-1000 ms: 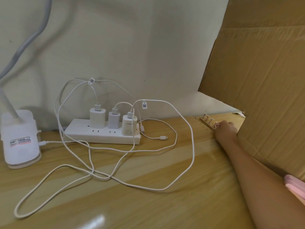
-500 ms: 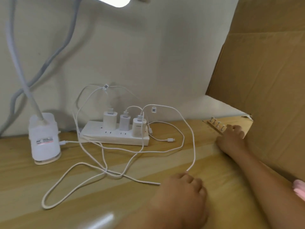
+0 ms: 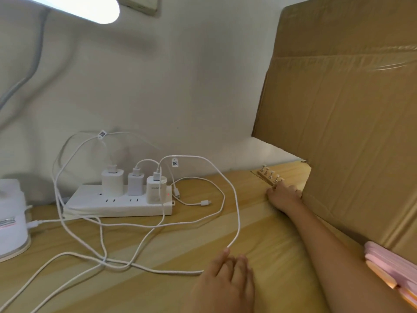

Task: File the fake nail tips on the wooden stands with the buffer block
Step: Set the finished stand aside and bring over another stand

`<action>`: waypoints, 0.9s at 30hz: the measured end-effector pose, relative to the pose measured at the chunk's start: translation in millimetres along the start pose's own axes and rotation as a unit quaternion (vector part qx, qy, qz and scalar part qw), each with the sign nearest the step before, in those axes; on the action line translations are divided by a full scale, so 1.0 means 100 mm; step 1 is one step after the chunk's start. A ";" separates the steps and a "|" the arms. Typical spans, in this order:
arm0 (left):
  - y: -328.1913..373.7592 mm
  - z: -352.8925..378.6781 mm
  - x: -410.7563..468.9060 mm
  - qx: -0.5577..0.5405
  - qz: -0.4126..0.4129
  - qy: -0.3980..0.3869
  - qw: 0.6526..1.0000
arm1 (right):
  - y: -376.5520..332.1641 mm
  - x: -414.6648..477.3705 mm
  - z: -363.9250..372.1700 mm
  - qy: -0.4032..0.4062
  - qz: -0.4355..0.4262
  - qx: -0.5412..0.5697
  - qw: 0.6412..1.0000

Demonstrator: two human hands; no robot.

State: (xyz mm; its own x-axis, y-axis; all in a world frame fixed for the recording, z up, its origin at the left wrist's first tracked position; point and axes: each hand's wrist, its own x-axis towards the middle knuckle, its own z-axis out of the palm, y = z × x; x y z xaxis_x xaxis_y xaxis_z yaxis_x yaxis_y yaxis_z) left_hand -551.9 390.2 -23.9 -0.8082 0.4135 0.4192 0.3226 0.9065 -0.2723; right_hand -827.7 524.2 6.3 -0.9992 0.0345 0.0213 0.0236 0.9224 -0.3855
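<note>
A wooden stand [image 3: 267, 177] with several fake nail tips on small pegs lies at the far right of the desk, beside a cardboard sheet. My right hand [image 3: 284, 195] reaches out to it, fingers and thumb curled round its near end, which they hide. Near the front edge my left hand [image 3: 225, 283] rests flat on the desk with straight fingers, covering a stretch of white cable. A pink buffer block [image 3: 391, 266], partly cut off, lies at the right edge under the cardboard's lower corner.
A large cardboard sheet [image 3: 352, 123] leans along the right side. A white power strip [image 3: 117, 203] with three chargers sits by the wall, its white cables [image 3: 234, 199] looping over the wooden desk [image 3: 158, 290]. A white lamp base [image 3: 11, 219] stands at the left.
My left hand has come in from below and settled on the desk over the cable. My right hand stays at the stand's near end. The view has tilted up and shifted left.
</note>
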 end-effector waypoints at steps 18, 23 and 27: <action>0.01 -0.03 0.01 0.026 -0.003 -0.037 0.999 | -0.06 0.00 0.02 0.040 -0.014 -0.081 0.996; 0.04 -0.07 0.01 0.014 -0.015 -0.036 0.999 | -0.06 0.06 0.05 0.039 -0.014 -0.076 0.996; 0.05 -0.05 -0.16 0.094 -0.094 -0.167 0.977 | -0.04 0.15 0.08 -0.006 0.007 -0.034 0.999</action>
State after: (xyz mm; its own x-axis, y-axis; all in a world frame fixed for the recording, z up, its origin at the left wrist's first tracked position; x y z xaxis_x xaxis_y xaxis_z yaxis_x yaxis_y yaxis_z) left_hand -534.9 388.3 -27.6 -0.9705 0.1611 0.1796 0.0813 0.9192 -0.3852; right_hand -843.4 518.1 1.1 -0.9991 0.0429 0.0044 0.0392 0.9457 -0.3226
